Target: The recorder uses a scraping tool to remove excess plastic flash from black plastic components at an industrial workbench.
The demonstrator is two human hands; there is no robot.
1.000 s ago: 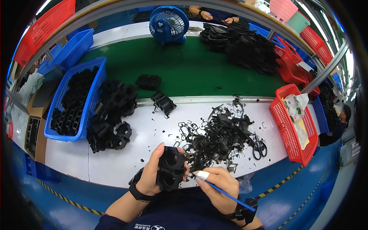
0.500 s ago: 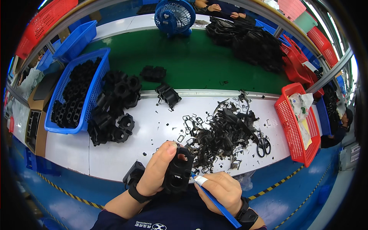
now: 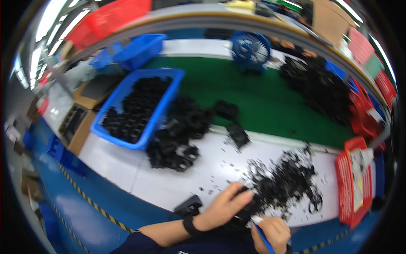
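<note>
My left hand (image 3: 224, 207) is closed round a black moulded plastic part (image 3: 248, 205), its shape smeared by motion. Close to the part's right side, my right hand (image 3: 274, 233) grips a slim blue-handled tool (image 3: 264, 238); the tool's tip cannot be made out. A white wrap covers one digit of that hand. Beyond both hands lies a heap of black plastic scraps (image 3: 287, 180), with scissors (image 3: 315, 202) at its right edge. Left of it are piled black moulded parts (image 3: 169, 146), and another black part (image 3: 188, 206) sits at the table's near edge by my left wrist.
A blue basket (image 3: 98, 127) full of black parts stands at the left, beside a cardboard box (image 3: 80, 131). At the right is a red basket (image 3: 343, 182). Across the green surface (image 3: 262, 101) are a blue fan (image 3: 250, 51), a dark pile (image 3: 321, 86) and another person's hands (image 3: 296, 47).
The view has swung left, so the bench things appear farther right and lower, and blurred. Both hands keep their holds on the black part and the blue-handled tool.
</note>
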